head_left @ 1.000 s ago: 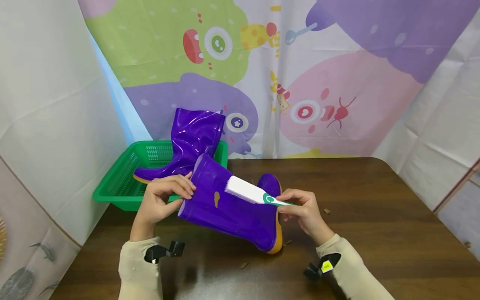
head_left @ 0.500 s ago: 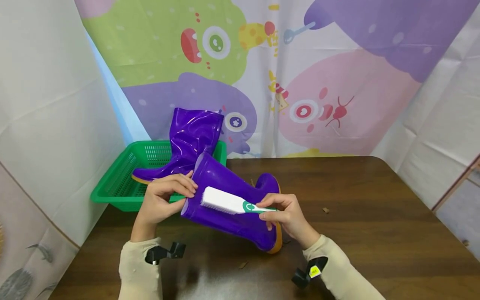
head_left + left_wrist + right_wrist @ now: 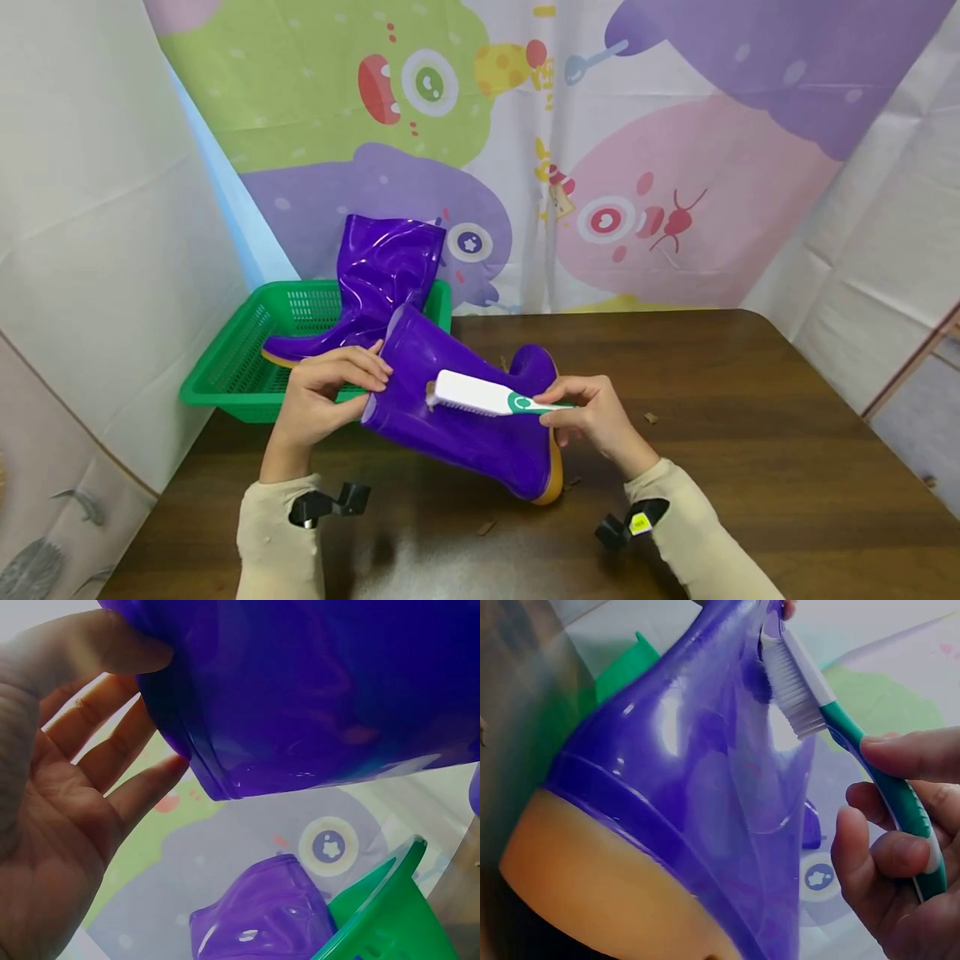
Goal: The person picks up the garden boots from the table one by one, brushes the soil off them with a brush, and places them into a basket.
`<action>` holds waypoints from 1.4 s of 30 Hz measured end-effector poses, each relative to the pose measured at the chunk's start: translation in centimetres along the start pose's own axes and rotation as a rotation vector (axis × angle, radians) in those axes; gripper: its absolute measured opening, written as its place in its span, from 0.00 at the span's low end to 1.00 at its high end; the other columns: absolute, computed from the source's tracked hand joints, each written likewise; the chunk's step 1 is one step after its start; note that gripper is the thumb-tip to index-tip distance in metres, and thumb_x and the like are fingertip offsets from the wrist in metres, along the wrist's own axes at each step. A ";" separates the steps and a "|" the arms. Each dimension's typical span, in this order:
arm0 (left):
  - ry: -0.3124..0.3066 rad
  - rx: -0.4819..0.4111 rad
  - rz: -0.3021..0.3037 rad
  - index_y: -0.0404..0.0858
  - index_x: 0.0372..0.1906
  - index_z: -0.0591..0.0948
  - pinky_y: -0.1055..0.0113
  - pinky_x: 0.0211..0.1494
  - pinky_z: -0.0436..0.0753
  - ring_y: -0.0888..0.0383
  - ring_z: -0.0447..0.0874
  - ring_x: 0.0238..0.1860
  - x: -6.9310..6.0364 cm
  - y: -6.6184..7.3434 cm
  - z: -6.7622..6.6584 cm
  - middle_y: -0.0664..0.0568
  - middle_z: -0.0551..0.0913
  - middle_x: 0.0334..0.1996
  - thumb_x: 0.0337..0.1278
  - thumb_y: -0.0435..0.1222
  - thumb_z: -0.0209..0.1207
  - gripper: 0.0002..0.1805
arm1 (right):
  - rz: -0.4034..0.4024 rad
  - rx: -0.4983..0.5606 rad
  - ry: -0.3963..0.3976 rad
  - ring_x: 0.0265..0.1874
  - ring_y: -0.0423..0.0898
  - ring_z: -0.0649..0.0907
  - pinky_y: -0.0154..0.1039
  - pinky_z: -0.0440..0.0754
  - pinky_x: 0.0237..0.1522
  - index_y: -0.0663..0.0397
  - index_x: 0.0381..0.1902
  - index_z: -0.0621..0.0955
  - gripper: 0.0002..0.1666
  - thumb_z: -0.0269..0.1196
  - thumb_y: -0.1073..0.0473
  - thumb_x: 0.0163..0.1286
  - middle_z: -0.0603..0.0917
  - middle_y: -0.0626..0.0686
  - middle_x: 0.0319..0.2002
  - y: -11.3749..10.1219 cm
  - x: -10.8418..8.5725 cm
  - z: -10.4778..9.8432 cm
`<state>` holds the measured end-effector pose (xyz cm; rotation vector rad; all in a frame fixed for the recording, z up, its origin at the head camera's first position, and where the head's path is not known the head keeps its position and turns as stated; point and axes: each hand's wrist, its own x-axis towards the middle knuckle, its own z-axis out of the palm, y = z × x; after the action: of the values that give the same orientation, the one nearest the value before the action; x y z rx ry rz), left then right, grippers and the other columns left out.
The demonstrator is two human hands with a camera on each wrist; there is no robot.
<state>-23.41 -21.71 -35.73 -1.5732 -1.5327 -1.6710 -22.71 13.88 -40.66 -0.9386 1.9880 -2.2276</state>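
Note:
A purple rain boot with a yellow-orange sole lies tilted on its side above the table, its opening toward the left. My left hand pinches the boot's top rim, thumb on the near face and fingers at the edge. My right hand grips the green and white handle of a scrub brush. In the right wrist view, the brush's white bristles are against the boot's shaft. At the brush head's tip a brown smear shows on the shaft, partly covered by the brush.
A green plastic basket stands at the back left with a second purple boot upright in it. Small brown flakes are scattered on the wooden table. A cartoon-printed curtain hangs behind.
My right hand has drawn the brush left and down over the brown smear, then back to the right, partly uncovering it. My left hand keeps hold of the boot's rim.

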 end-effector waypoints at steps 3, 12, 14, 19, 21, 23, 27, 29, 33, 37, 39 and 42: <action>-0.003 0.000 0.002 0.28 0.36 0.85 0.48 0.71 0.65 0.49 0.84 0.48 0.1 0.0 0.1 0.41 0.85 0.37 0.61 0.27 0.64 0.04 | 0.034 -0.032 0.014 0.10 0.45 0.76 0.37 0.77 0.10 0.72 0.35 0.86 0.10 0.67 0.79 0.51 0.84 0.53 0.29 -0.4 0.0 -0.3; -0.004 -0.010 0.006 0.28 0.37 0.86 0.48 0.71 0.64 0.49 0.84 0.48 0.1 -0.1 0.2 0.42 0.85 0.38 0.61 0.27 0.64 0.04 | 0.019 -0.116 0.057 0.13 0.45 0.78 0.42 0.76 0.08 0.75 0.33 0.85 0.10 0.67 0.81 0.49 0.85 0.51 0.26 -1.0 0.1 -1.1; -0.004 -0.011 0.006 0.28 0.37 0.85 0.48 0.71 0.64 0.49 0.84 0.48 0.1 -0.2 0.2 0.42 0.85 0.38 0.61 0.27 0.64 0.04 | -0.004 -0.112 0.057 0.13 0.44 0.77 0.41 0.75 0.07 0.71 0.32 0.86 0.11 0.67 0.81 0.49 0.85 0.51 0.26 -1.0 0.1 -1.4; -0.002 -0.007 0.009 0.28 0.37 0.85 0.48 0.71 0.65 0.49 0.84 0.48 0.0 -0.3 0.2 0.42 0.85 0.38 0.61 0.27 0.64 0.04 | -0.111 0.019 -0.035 0.15 0.43 0.79 0.38 0.75 0.07 0.60 0.34 0.89 0.16 0.67 0.80 0.50 0.85 0.53 0.28 -0.9 0.1 -1.3; -0.001 -0.008 0.012 0.28 0.37 0.85 0.48 0.71 0.64 0.49 0.84 0.48 0.0 -0.3 0.2 0.42 0.85 0.38 0.61 0.27 0.64 0.04 | -0.137 0.095 -0.093 0.16 0.44 0.79 0.36 0.76 0.08 0.58 0.35 0.89 0.16 0.67 0.79 0.52 0.85 0.54 0.29 -0.9 0.1 -1.0; -0.002 -0.010 0.016 0.28 0.37 0.86 0.48 0.72 0.64 0.49 0.84 0.48 0.0 -0.2 0.2 0.42 0.85 0.38 0.61 0.27 0.64 0.04 | -0.140 0.137 -0.137 0.14 0.44 0.79 0.35 0.77 0.10 0.58 0.37 0.89 0.15 0.67 0.78 0.54 0.84 0.55 0.30 -0.9 0.1 -0.6; -0.003 -0.002 0.024 0.28 0.37 0.86 0.48 0.72 0.64 0.49 0.84 0.48 0.1 -0.2 0.2 0.41 0.85 0.38 0.61 0.27 0.64 0.04 | -0.111 0.086 -0.140 0.12 0.45 0.77 0.37 0.76 0.09 0.58 0.37 0.90 0.16 0.68 0.79 0.53 0.84 0.53 0.30 -0.7 0.0 0.1; -0.001 0.002 0.032 0.27 0.37 0.85 0.48 0.71 0.64 0.49 0.84 0.48 0.1 -0.2 0.1 0.41 0.85 0.38 0.61 0.26 0.63 0.04 | -0.100 0.051 -0.116 0.11 0.48 0.76 0.38 0.75 0.09 0.61 0.36 0.89 0.16 0.67 0.80 0.52 0.84 0.52 0.30 -0.5 0.0 0.3; 0.003 0.003 0.034 0.27 0.37 0.85 0.48 0.71 0.65 0.49 0.84 0.49 0.1 -0.2 0.0 0.41 0.85 0.38 0.61 0.26 0.63 0.04 | -0.104 0.000 -0.051 0.10 0.50 0.74 0.40 0.75 0.09 0.69 0.36 0.87 0.14 0.66 0.82 0.51 0.83 0.51 0.29 -0.1 0.1 0.3; 0.005 0.005 0.022 0.28 0.37 0.86 0.49 0.71 0.65 0.49 0.84 0.49 0.1 -0.2 0.1 0.41 0.85 0.38 0.61 0.26 0.64 0.04 | -0.108 -0.053 0.006 0.10 0.50 0.74 0.41 0.76 0.09 0.75 0.36 0.85 0.12 0.67 0.82 0.51 0.83 0.51 0.28 0.1 0.1 0.2; 0.008 0.009 0.020 0.28 0.37 0.86 0.49 0.71 0.66 0.49 0.84 0.49 0.1 -0.2 0.1 0.42 0.85 0.38 0.61 0.26 0.64 0.04 | -0.116 -0.099 0.034 0.10 0.48 0.75 0.40 0.76 0.09 0.77 0.35 0.84 0.11 0.67 0.82 0.51 0.83 0.52 0.29 0.0 0.1 0.2; 0.010 0.012 0.014 0.28 0.37 0.86 0.49 0.71 0.65 0.50 0.84 0.49 0.1 -0.2 0.1 0.42 0.85 0.38 0.61 0.26 0.64 0.04 | -0.120 -0.149 0.068 0.10 0.44 0.76 0.38 0.77 0.10 0.78 0.35 0.83 0.11 0.68 0.82 0.51 0.83 0.52 0.29 -0.1 0.1 0.2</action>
<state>-23.56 -21.52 -35.74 -1.5637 -1.5204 -1.6560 -22.65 13.70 -40.54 -1.0360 2.2113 -2.2243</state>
